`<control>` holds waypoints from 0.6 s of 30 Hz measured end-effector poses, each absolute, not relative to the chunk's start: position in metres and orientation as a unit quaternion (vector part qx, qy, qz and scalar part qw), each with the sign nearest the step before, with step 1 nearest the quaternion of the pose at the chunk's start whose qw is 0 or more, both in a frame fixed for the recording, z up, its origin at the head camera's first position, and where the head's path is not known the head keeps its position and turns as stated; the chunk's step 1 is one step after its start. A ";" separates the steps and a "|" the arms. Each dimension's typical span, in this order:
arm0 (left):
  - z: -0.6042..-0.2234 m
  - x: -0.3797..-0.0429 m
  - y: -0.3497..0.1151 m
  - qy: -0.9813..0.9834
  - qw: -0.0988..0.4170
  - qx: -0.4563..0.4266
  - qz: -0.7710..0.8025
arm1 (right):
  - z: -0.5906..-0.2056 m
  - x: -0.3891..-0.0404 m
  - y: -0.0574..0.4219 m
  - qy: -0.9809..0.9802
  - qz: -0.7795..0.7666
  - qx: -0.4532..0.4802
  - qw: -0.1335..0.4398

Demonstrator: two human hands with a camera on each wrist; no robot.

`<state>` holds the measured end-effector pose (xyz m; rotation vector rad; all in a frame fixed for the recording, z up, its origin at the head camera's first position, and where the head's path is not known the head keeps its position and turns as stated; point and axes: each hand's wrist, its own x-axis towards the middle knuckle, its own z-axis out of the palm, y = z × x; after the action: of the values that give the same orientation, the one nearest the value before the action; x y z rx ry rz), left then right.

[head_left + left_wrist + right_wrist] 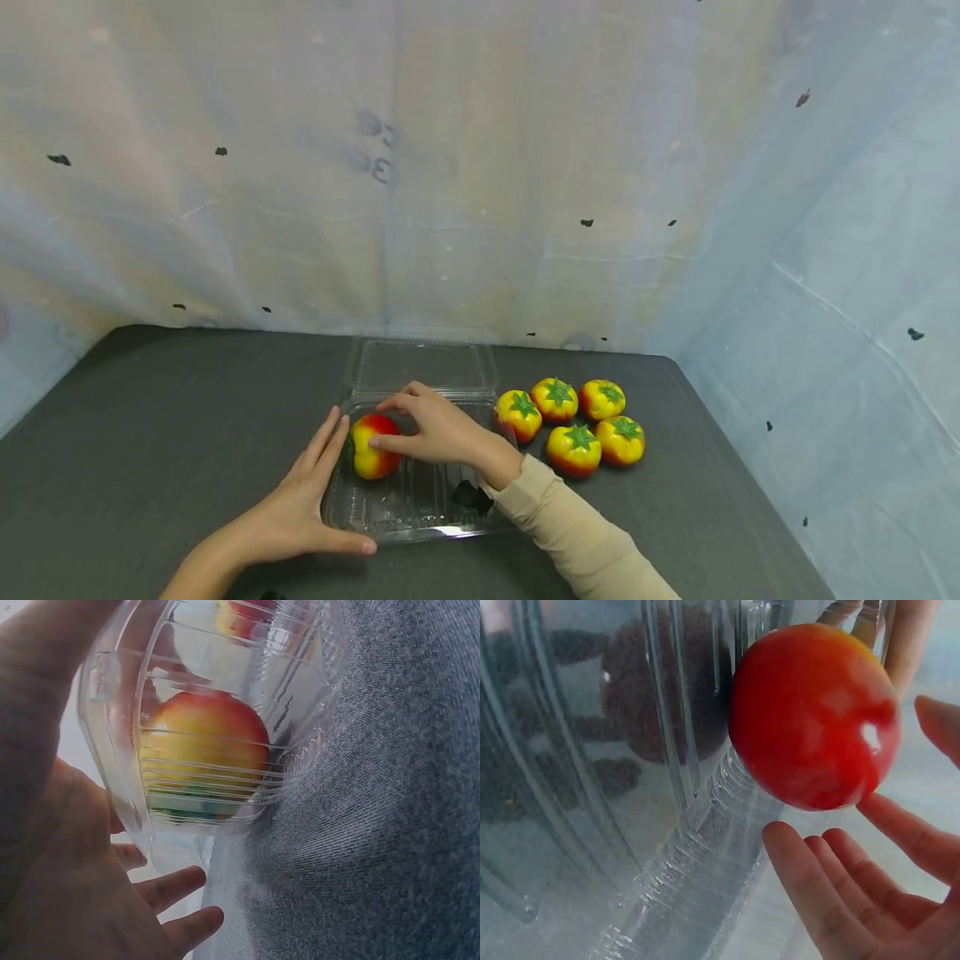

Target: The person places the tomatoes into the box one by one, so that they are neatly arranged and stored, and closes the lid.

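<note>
A red-and-yellow tomato [373,447] lies on its side in the left part of a clear plastic clamshell box [420,527], its green calyx turned left. My right hand [442,429] reaches over the box with fingers and thumb spread about the tomato. In the right wrist view one fingertip touches the tomato [814,716], while the thumb stands apart from it. My left hand [292,508] lies along the box's left side, fingers straight, thumb by the front edge. The left wrist view shows the tomato [210,750] through the ribbed wall.
Several more tomatoes [573,450] with green star-shaped calyxes stand grouped right of the box on the dark table [187,417]. The box's lid [420,367] is folded back toward the rear. A pale plastic sheet [480,167] hangs behind. A dark patch [471,497] shows in the box.
</note>
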<state>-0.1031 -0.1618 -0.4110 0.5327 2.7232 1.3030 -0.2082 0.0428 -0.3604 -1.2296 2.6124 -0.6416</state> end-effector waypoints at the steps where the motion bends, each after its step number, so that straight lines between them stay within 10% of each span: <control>1: -0.411 -0.103 -0.162 0.887 0.038 0.174 0.426 | -0.360 -0.208 0.044 0.879 -0.218 -0.412 0.096; 18: -0.412 -0.103 -0.164 0.881 0.035 0.179 0.436 | -0.344 -0.204 0.080 0.866 -0.308 -0.376 0.120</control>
<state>-0.1030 -0.1637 -0.4117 0.5509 2.7090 1.3405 -0.2043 0.0803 -0.3441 -1.0983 2.5293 -0.8991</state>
